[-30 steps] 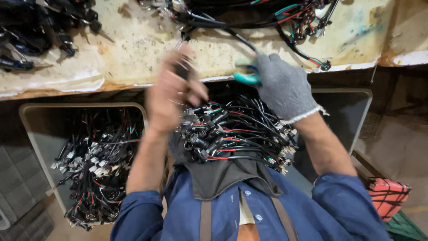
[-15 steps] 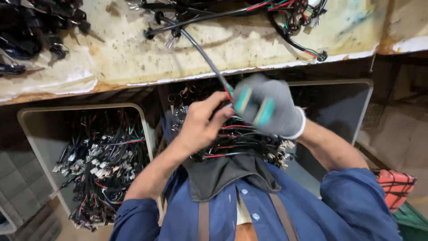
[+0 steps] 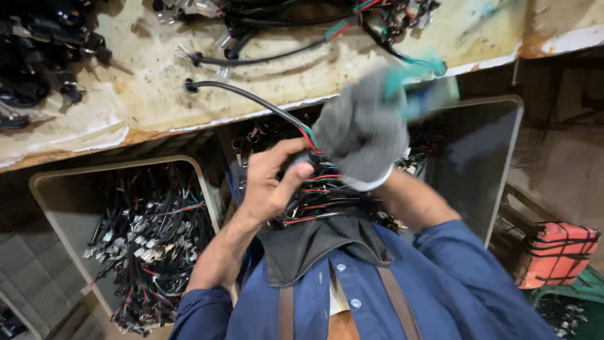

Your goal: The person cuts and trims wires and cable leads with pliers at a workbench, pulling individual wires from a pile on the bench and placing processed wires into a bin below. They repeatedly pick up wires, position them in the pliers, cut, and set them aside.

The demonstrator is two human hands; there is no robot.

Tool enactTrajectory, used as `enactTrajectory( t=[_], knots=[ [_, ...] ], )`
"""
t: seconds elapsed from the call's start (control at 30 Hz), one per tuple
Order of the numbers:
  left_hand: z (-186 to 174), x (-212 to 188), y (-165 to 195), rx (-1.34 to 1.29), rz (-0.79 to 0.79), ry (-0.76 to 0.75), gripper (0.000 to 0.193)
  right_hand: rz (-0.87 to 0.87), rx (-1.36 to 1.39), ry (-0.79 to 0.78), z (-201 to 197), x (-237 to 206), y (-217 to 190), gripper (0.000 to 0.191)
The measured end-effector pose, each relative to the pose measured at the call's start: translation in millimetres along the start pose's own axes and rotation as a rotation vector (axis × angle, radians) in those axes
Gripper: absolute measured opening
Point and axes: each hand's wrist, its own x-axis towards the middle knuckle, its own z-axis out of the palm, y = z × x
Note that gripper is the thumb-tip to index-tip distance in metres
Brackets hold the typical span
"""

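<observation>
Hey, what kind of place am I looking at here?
Probably a wiring-harness workshop: a stained workbench strewn with cables, a bin of wire connectors under it, and a bare left hand and gloved right hand handling a black cable.

No packages, labels, signs or screens in view, nothing printed or boxed on table or floor
</observation>
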Motion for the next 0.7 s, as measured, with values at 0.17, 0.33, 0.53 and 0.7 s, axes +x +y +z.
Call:
enactTrajectory(
  t=[0.17,0.33,0.53,0.7],
  knots=[
    [22.8,-10.5,42.1,0.289,-0.033,-0.379,0.066,-0.738,-1.338,-0.345,14.5,87.3,11.6,0.029],
    [16.7,-3.0,68.4,0.959,0.149,-0.375,0.059,-0.625,-1.496,-0.327,4.3,86.5,8.4,0.036],
    [-33.3,-11.8,68.0,0.857,0.16,-0.407,0.035,-0.641,-2.284,-0.559,-31.5,79.0,-53.7,0.04],
    [-83.3,27.5,38.3,1.357,0.282,0.395,0.016,-0.734,-2.162,-0.593,-26.3,74.2,-47.9,0.038]
  ],
)
